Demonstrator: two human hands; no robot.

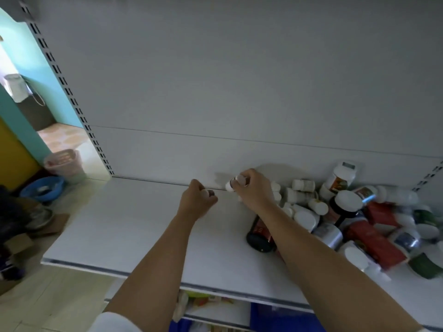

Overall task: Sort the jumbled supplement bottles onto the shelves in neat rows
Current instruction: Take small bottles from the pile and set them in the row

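Gripping a small white-capped supplement bottle (230, 186) at the back edge of the white metal shelf (134, 224), the right hand (254, 190) is curling round it. The left hand (199, 200) is curling just beside; whether it is holding anything is unclear. A jumbled bottle pile (374, 226) is lying rightward.

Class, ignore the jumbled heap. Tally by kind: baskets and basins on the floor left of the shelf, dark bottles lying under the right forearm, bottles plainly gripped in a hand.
Pink basket: 1
Blue basin: 1
Dark bottle under the right forearm: 1
White-capped bottle gripped by the right hand: 1
Total: 4
Whether the left hand holds anything cannot be told.
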